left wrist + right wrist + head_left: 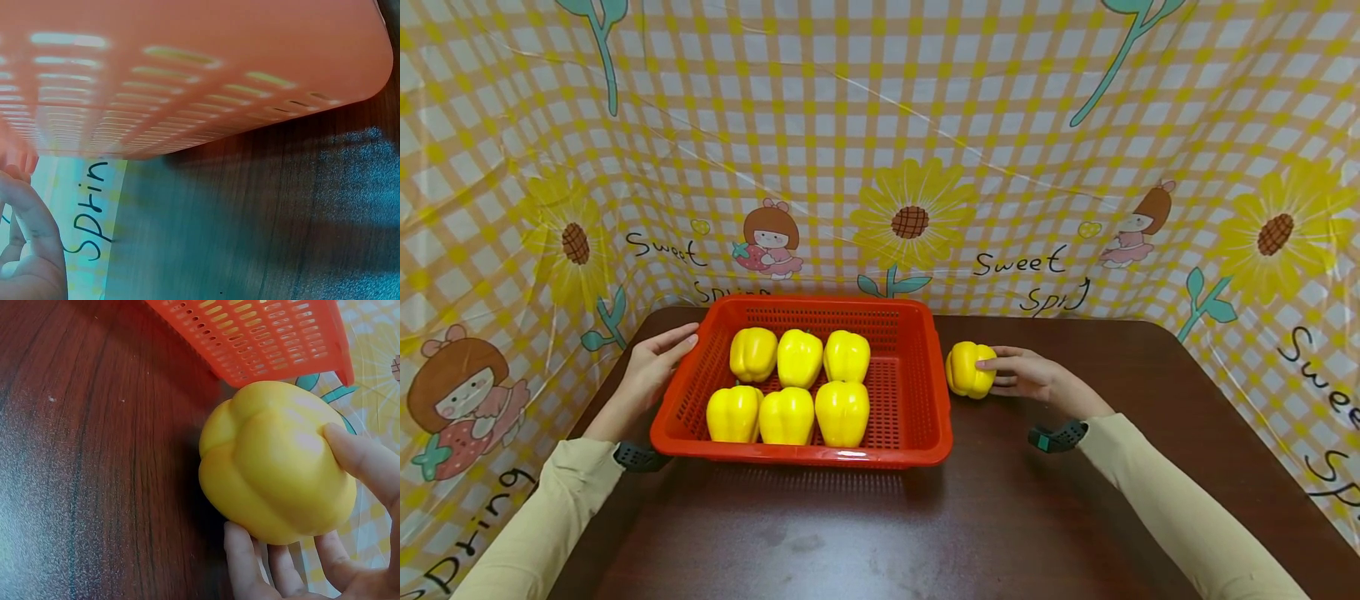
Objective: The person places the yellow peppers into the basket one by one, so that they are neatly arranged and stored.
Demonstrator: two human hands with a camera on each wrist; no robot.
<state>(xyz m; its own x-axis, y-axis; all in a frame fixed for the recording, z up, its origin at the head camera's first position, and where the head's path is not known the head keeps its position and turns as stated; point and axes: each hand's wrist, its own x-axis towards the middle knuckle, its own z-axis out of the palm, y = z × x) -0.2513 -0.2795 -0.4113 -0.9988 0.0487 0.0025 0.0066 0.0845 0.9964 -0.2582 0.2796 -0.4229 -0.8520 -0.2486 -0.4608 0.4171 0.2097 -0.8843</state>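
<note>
A red plastic basket (pixel 910 454) with slotted walls stands on the dark table. Several yellow bell peppers (pixel 786 414) sit inside it in two rows, towards the left. At the basket's left side is my left hand (pixel 651 371), its fingertips touching the outside near the rim; in the left wrist view part of that hand (pixel 31 244) shows beside the slotted wall. Right of the basket, my right hand (pixel 1033 375) holds another yellow bell pepper (pixel 968 370) between thumb and fingers. The right wrist view shows this bell pepper (pixel 281 469) close up, near the basket's outer wall.
The brown wooden table (pixel 805 533) extends in front of the basket and to its right. A checked cloth (pixel 880 117) with flowers and cartoon figures hangs behind the table and along both sides. Dark bands (pixel 1058 436) are worn on the wrists.
</note>
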